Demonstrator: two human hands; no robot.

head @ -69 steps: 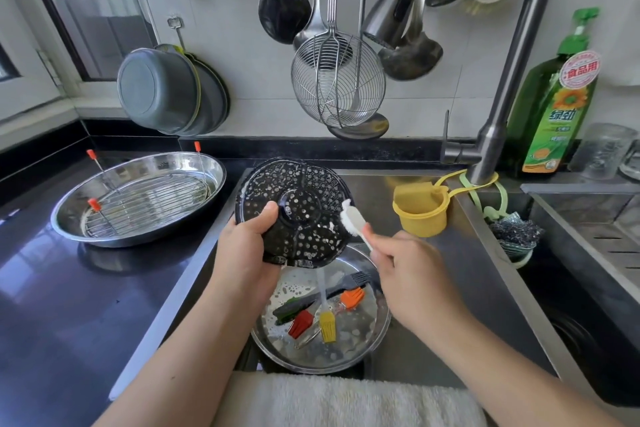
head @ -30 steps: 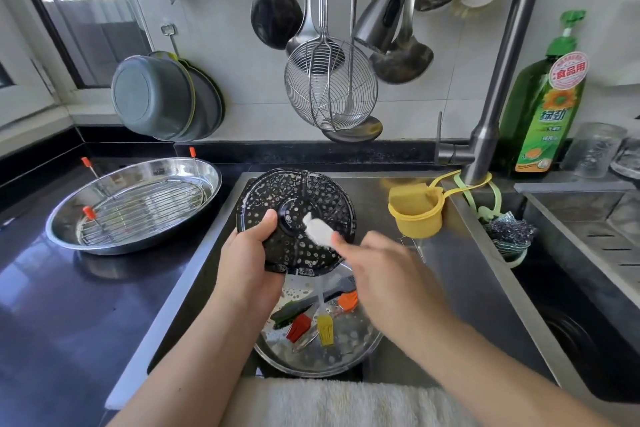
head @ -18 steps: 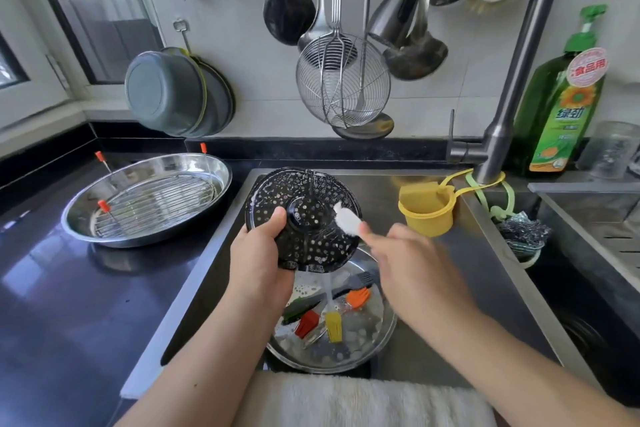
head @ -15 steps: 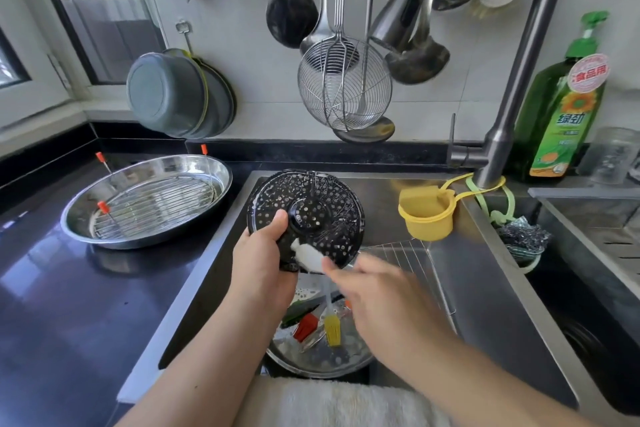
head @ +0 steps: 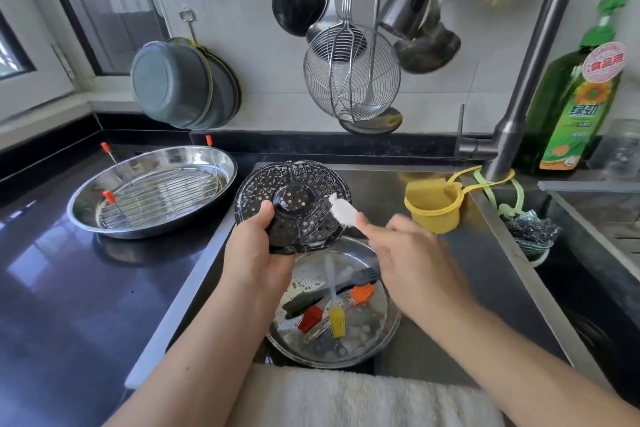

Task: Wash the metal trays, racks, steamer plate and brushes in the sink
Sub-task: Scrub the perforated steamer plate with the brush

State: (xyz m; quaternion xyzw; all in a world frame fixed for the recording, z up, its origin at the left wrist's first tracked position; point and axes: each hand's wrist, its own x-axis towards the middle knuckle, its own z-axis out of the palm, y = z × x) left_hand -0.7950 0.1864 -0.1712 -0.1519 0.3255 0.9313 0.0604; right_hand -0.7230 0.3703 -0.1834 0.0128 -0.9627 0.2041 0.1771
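Gripping steamer plate (head: pixel 292 206) by lower edge: left hand (head: pixel 256 253), plate tilted above sink (head: pixel 485 288). Right hand (head: pixel 412 263) pinches white brush (head: pixel 343 211), head touching plate. Below: round tray (head: pixel 377 333) holding silicone brushes (head: pixel 337 317).

On the black countertop (head: pixel 69 305) an oval metal tray (head: pixel 86 215) is placed, left of the sink (head: pixel 450 288). In the sink a round metal tray (head: pixel 384 322) is laid. A white towel (head: pixel 363 399) is draped at the front edge.
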